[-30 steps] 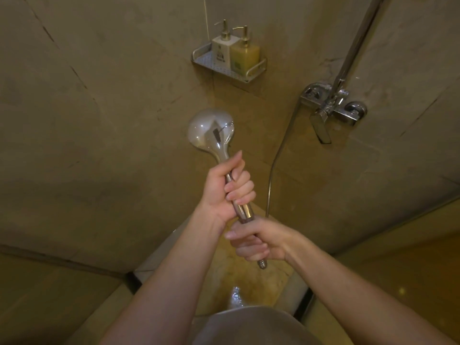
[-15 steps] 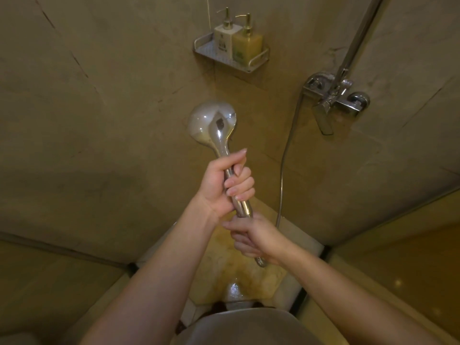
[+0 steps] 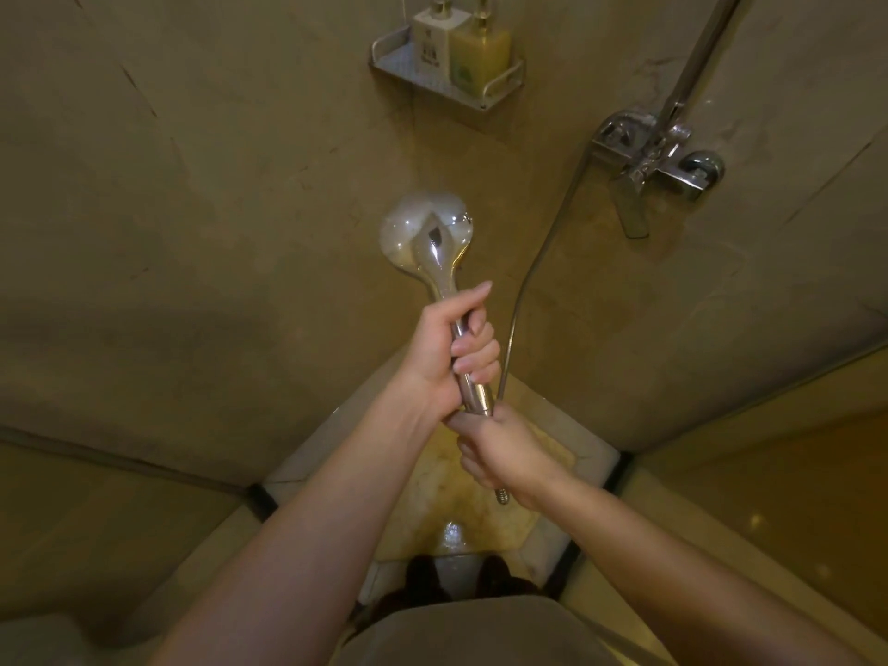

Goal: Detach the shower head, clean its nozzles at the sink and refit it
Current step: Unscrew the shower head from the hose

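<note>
— Chrome all the way down: the shower head (image 3: 425,237) is off its wall holder and held up in front of the tiled corner, its back toward the camera, so the nozzle face cannot be seen.

— Is it free of the hose yet?

— I'd say not. The left hand (image 3: 456,350) is wrapped round the handle, fingers curled tight on it. The right hand (image 3: 504,454) grips the joint just below, where the hose (image 3: 533,276) meets the handle; a bit of ribbed hose end pokes out under its fingers. The hose itself runs up to the mixer tap (image 3: 658,158) on the wall.

— So they're unscrewing it?

— That is my reading: one hand steadies, the other works the nut. Whether the thread has loosened at all, I cannot tell.

— And what's left?

— Nearly everything. No sink is in view, so cleaning hasn't begun, and the refit comes after that. The only other things here are two soap bottles (image 3: 459,45) on the corner shelf (image 3: 499,88).
</note>
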